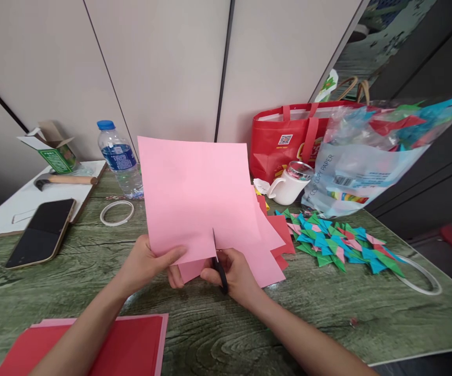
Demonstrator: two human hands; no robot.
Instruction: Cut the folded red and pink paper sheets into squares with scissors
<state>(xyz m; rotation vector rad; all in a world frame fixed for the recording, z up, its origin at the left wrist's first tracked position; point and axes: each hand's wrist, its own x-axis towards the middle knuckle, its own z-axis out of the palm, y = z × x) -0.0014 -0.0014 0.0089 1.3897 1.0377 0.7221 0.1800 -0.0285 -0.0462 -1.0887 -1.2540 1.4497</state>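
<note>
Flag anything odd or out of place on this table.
A hammer lies on the white board at far left, odd among paper craft things. Behind it a small carton sits tilted, flaps open. Nothing looks spilled or damaged.

The pink sheet (194, 193) hid most of the scissors (220, 263); only a thin stretch of blade and the dark handle in the right hand (235, 274) showed. Most fingers of the left hand (145, 263) lay behind the sheet's lower edge. Further pink and red sheets behind it were largely covered. The red paper stack (104, 347) and both forearms ran off the bottom edge. The plastic bag (374, 151) showed blurred contents, and the water bottle (118, 156) bore print too small to read.
</note>
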